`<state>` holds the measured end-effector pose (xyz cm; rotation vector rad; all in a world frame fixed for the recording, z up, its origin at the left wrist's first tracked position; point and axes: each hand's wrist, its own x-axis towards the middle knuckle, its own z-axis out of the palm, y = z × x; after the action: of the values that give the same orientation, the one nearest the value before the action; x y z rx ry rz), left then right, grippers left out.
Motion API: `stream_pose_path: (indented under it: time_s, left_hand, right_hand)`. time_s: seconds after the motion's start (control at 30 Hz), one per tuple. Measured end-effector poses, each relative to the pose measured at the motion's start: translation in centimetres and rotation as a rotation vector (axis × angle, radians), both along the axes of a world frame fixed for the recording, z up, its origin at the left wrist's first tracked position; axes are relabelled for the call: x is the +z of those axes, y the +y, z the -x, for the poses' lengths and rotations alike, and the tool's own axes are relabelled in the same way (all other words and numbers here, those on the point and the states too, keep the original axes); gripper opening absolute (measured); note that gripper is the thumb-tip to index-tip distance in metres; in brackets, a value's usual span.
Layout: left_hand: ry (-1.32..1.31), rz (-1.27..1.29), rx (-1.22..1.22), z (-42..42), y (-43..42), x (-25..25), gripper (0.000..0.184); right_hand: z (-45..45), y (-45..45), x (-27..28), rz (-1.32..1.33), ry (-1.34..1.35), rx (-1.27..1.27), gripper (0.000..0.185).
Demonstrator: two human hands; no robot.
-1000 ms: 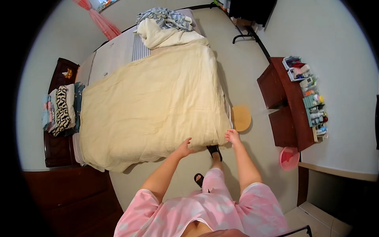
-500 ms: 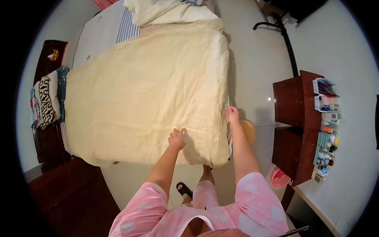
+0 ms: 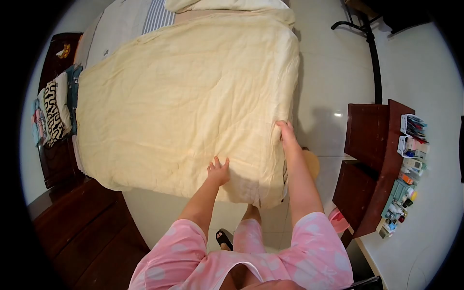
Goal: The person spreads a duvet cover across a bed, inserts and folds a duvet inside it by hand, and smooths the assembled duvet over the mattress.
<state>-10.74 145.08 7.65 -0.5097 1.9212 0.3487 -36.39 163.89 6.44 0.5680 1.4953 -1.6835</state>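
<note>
A cream quilt [image 3: 169, 106] lies spread over the bed, its surface lightly wrinkled. My left hand [image 3: 219, 171] rests on top of it close to the near edge, open with its fingers apart. At the quilt's right edge is my right hand [image 3: 287, 133], fingers bent over the side of the fabric and closed on it. The underside of that grip is hidden. Beyond the quilt, a grey sheet [image 3: 113, 36] and a blue-and-white striped cloth [image 3: 158, 18] show on the bed.
Folded clothes [image 3: 58, 108] are stacked by the dark headboard at left. A dark wooden cabinet [image 3: 87, 232] stands at the near left. To the right are a red-brown desk [image 3: 367, 128] carrying small items, a pink bucket [image 3: 338, 220], a yellow round seat [image 3: 311, 164] and a black metal frame [image 3: 374, 67].
My right hand has moved from beside the quilt's right edge onto that edge and closed on it. My left hand stays in about the same place. The view has shifted slightly.
</note>
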Motion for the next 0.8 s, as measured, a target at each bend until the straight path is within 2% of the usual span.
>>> stream_pose_path:
  time_s: [0.03,0.13,0.2,0.3,0.4,0.5,0.6,0.67,0.73,0.8]
  left_hand:
    - [0.006,0.012,-0.002,-0.2,0.1,-0.4,0.089]
    - [0.018,0.025,-0.011,-0.6,0.2,-1.3,0.090]
    - [0.009,0.012,-0.025,-0.4,0.0,-0.7,0.091]
    - [0.035,0.011,-0.032,-0.8,-0.2,-1.2,0.092]
    - [0.008,-0.015,-0.036,0.1,-0.3,0.3,0.090]
    - [0.058,0.003,0.017,0.1,-0.8,0.9,0.081]
    - [0.160,-0.083,0.168,-1.0,-2.2,3.2,0.064]
    - [0.247,-0.064,0.254,-2.9,-2.7,4.0,0.059]
    - [0.338,-0.057,0.335,-5.4,-3.4,5.5,0.057]
    - [0.431,-0.073,0.406,-8.1,-4.4,8.3,0.057]
  right_hand:
    - [0.0,0.7,0.9,0.197,-0.138,-0.115,0.057]
    - [0.5,2.0,4.8,0.410,-0.218,-0.209,0.059]
    - [1.0,3.6,3.8,0.486,-0.313,-0.293,0.059]
    - [1.9,6.1,0.5,-0.111,0.126,-0.187,0.057]
    - [1.5,7.4,1.8,-1.020,0.437,0.335,0.058]
    - [-0.9,7.3,0.8,-1.119,0.552,0.355,0.060]
    - [-4.3,6.1,2.1,-0.887,0.481,0.361,0.063]
    - [-7.7,5.1,2.8,-0.691,0.563,0.378,0.061]
    - [-11.1,3.0,6.1,-0.559,0.505,0.388,0.056]
    - [-14.7,1.2,8.2,-0.527,0.615,0.413,0.052]
